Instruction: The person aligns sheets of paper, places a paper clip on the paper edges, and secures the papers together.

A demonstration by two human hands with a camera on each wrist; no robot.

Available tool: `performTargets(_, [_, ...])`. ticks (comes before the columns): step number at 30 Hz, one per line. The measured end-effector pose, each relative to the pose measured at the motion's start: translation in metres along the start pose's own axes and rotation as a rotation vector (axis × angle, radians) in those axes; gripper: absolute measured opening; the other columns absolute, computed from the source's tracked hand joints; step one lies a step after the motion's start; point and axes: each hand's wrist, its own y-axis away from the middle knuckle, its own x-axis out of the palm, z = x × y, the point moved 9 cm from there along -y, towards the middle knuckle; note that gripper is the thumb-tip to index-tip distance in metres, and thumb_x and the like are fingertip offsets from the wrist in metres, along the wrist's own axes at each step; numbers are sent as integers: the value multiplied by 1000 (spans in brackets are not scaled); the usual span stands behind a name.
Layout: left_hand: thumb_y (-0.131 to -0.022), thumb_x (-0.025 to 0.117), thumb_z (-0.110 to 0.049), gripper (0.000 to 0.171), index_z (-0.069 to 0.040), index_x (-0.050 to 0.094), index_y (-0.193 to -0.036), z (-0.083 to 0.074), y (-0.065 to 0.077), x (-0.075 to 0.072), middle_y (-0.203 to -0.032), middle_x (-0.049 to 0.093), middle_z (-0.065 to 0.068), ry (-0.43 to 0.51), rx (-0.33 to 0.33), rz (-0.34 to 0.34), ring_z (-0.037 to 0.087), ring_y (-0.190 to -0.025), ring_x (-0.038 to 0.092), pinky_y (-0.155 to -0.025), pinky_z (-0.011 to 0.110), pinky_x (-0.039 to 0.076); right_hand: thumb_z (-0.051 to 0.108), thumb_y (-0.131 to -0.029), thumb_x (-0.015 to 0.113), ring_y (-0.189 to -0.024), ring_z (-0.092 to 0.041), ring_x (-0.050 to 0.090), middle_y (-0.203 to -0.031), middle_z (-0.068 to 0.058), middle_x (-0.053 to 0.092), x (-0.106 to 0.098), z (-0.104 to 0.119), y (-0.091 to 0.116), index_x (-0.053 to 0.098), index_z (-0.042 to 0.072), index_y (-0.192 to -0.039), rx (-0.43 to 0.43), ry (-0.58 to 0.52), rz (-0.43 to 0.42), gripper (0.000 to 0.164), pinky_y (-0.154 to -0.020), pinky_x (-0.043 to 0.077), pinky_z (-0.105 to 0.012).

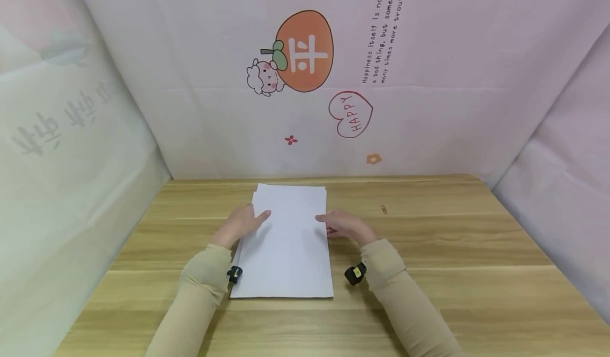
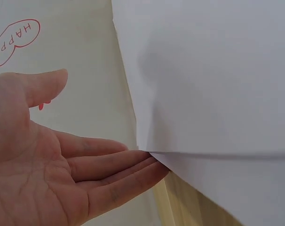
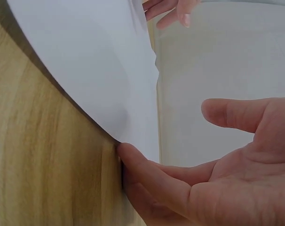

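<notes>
White sheets of paper (image 1: 289,251) lie in a loose stack on the wooden table, with their edges slightly out of line at the back and left. At the stack's left edge is my left hand (image 1: 242,222). In the left wrist view its fingertips touch the sheets (image 2: 217,94) where a lower sheet separates from the upper one; the thumb stands away from the paper. My right hand (image 1: 344,224) is at the right edge. The right wrist view shows its extended fingers (image 3: 152,175) against the paper's edge, with the thumb raised apart.
A small reddish paper clip (image 1: 384,209) lies on the table (image 1: 452,272), right of the sheets. White cloth with printed drawings (image 1: 214,118) hangs behind the table, and plain-looking cloth walls stand at both sides. Each wrist carries a small black device (image 1: 355,274).
</notes>
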Motion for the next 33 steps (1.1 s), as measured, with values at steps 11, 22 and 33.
performTargets(11, [-98, 42, -48, 75, 18, 36, -134, -1, 1, 1, -136, 43, 35, 36, -20, -21, 46, -124, 46, -101, 52, 40, 25, -97, 53, -72, -16, 48, -74, -4, 42, 1, -1, -1, 39, 6, -80, -12, -26, 16, 28, -84, 50, -35])
performTargets(22, [-97, 46, -44, 76, 20, 31, -136, -3, -2, -2, -141, 35, 37, 127, -48, -32, 47, -130, 37, -105, 53, 36, 24, -96, 53, -76, -17, 47, -81, -6, 42, -4, -1, -1, 42, 0, -93, -1, -76, -7, 26, -89, 49, -37])
performTargets(33, [-98, 46, -39, 72, 20, 29, -136, -1, 0, -4, -140, 35, 38, 199, -73, -24, 47, -129, 40, -102, 54, 38, 21, -96, 54, -86, -21, 52, -99, -14, 49, -9, -10, -8, 43, -11, -124, 25, -207, -16, 44, -94, 48, -39])
